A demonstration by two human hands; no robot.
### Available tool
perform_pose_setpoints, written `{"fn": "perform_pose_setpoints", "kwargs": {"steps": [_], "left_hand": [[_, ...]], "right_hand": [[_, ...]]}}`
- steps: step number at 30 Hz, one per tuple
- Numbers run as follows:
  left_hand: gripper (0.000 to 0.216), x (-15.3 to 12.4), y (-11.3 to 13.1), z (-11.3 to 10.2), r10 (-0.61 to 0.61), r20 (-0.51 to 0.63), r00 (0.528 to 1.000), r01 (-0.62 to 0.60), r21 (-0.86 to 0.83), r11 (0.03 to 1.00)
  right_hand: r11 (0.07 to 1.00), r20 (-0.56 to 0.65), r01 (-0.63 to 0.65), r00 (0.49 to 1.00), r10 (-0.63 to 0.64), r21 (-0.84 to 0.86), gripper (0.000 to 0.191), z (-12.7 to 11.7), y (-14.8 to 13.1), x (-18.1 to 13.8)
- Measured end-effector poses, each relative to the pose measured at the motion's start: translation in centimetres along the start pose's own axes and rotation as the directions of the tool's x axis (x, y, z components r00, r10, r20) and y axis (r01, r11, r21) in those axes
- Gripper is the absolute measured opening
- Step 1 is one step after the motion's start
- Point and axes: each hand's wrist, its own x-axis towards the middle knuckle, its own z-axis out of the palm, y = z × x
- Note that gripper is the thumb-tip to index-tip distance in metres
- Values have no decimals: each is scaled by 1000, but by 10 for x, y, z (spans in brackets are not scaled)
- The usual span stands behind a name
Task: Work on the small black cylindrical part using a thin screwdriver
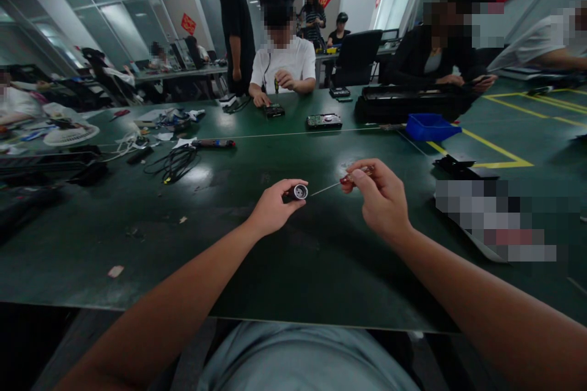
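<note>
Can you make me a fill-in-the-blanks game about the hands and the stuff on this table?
1. The left hand pinches a small cylinder, and the thin screwdriver in the right hand points its tip at that ____.
2. Both hands are above a dark ____ table.
3. The plastic bin farther off to the right is ____.
4. The seated person across the table wears a ____ T-shirt.

Missing words: cylinder; green; blue; white.

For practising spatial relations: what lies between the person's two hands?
Head view: the screwdriver, its thin shaft running from the right hand toward the small cylinder in the left hand.
</note>
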Motion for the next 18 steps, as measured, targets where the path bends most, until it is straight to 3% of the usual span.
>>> {"fn": "perform_pose_setpoints", "kwargs": {"steps": [3,9,18], "left_hand": [[42,0,-2,0,23,10,1000,-23,31,999],[43,-1,0,-2,35,33,999,-37,68,997],[43,0,0,-2,33,33,999,-36,100,994]], "right_hand": [[998,30,-4,1000,2,56,14,2,1,-2],[1000,124,-10,992,13,-27,16,5,-4,-4],[990,122,28,993,-11,-138,17,5,-4,-3]]}}
